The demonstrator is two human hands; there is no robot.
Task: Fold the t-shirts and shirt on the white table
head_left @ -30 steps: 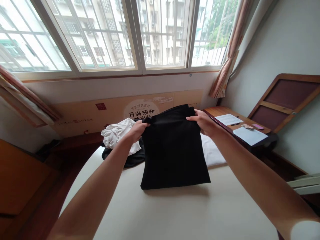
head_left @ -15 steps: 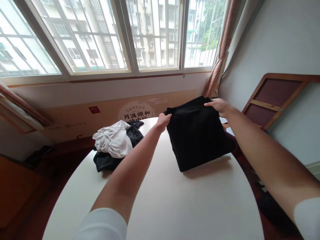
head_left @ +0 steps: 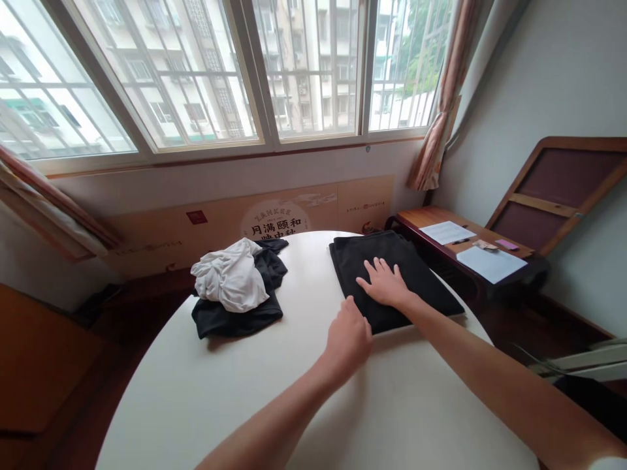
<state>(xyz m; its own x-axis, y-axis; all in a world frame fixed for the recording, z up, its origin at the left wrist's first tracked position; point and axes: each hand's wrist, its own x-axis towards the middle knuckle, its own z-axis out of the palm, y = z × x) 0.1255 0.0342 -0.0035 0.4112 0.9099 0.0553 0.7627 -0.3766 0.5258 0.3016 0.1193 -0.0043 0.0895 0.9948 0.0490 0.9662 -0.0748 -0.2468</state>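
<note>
A folded black garment (head_left: 421,274) lies flat on the right side of the round white table (head_left: 245,398). My right hand (head_left: 385,284) rests on it, palm down, fingers spread. My left hand (head_left: 347,336) sits at the garment's near left edge with the fingers curled under, out of sight. On the table's far left lies a crumpled white garment (head_left: 230,281) on top of a loose black garment (head_left: 245,316).
A wooden side desk (head_left: 421,219) with white papers (head_left: 490,264) and a pen stands to the right. A wooden framed panel (head_left: 553,196) leans on the right wall. A printed cardboard sheet (head_left: 274,219) stands under the window. Wooden floor surrounds the table.
The black garment was held up by its top edge in both hands, moved right, and now lies flat on the table. My right hand has let go and lies flat on it.
</note>
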